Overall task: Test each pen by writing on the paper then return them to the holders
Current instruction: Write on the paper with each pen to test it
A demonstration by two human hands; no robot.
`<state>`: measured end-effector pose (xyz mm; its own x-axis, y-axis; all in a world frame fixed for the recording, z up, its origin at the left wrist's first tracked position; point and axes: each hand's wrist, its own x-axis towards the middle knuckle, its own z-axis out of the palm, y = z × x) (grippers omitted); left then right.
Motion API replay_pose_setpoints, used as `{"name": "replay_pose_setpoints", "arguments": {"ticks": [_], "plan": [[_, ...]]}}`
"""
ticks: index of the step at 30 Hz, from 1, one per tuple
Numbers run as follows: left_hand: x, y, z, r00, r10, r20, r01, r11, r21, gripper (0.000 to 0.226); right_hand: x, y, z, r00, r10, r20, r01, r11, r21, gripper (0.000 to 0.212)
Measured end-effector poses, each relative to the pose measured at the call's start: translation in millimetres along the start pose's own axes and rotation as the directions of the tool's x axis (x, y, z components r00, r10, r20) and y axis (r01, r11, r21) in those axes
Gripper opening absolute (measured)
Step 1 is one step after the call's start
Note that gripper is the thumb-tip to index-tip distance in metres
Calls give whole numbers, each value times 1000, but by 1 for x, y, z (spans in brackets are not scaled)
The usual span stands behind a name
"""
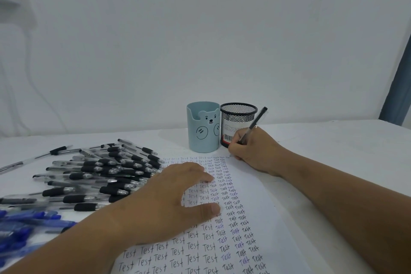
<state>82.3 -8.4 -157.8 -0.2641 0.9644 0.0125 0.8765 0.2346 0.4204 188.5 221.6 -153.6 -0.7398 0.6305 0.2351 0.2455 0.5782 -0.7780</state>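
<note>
Two bare forearms — no sleeves, rings or watch — short nails.

- I see a white worktop (333,140) running back to a pale wall.
- A sheet of paper (262,240), filled with rows of the word "Test", lies flat on it in front of me.
- A heap of black pens (100,176) lies left of the sheet, with blue pens (24,224) nearer me.
- A blue bear holder (203,128) and a black mesh holder (238,122) stand side by side, touching, just beyond the sheet.
</note>
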Motion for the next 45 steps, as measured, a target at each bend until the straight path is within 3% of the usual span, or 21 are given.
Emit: {"name": "replay_pose_setpoints", "arguments": {"ticks": [15,17,19,21,23,25,28,33,39,42,45], "plan": [[-1,1,1,1000,-1,-12,0,999,-34,72,0,2,1,999,-22,-30,21,998,-53,16],[-1,2,1,1000,2,-12,-2,1000,-25,71,-1,3,0,996,-12,-88,17,998,56,17],[-2,2,1,1000,2,-10,-2,1000,-21,70,-5,-1,-2,991,20,-130,21,950,312,24],[-3,2,1,1000,0,-8,0,1000,-27,69,-11,-6,-6,983,-44,-176,107,923,369,41],[-3,1,1,1000,-4,-7,3,1000,-31,69,-13,-10,-8,966,-166,-199,205,960,191,56],[-3,2,1,1000,-8,-9,8,999,-36,69,-15,-12,-9,960,-236,-153,245,968,45,57],[-3,4,0,1000,-7,-10,7,999,-39,67,-20,-11,-8,941,-332,-61,332,943,-12,40],[-3,4,0,1000,-9,-11,8,999,-51,67,-23,-7,-10,884,-465,-37,438,854,-281,22],[-3,5,0,1000,-6,-16,5,999,-48,66,-22,-5,-11,897,-441,28,420,831,-366,32],[-3,5,1,1000,-15,-24,14,999,-47,67,-15,-3,-24,895,-429,120,438,797,-416,26],[-1,4,3,999,-7,-36,6,1000,-24,68,-11,4,-50,941,-253,223,336,748,-573,13]]}}
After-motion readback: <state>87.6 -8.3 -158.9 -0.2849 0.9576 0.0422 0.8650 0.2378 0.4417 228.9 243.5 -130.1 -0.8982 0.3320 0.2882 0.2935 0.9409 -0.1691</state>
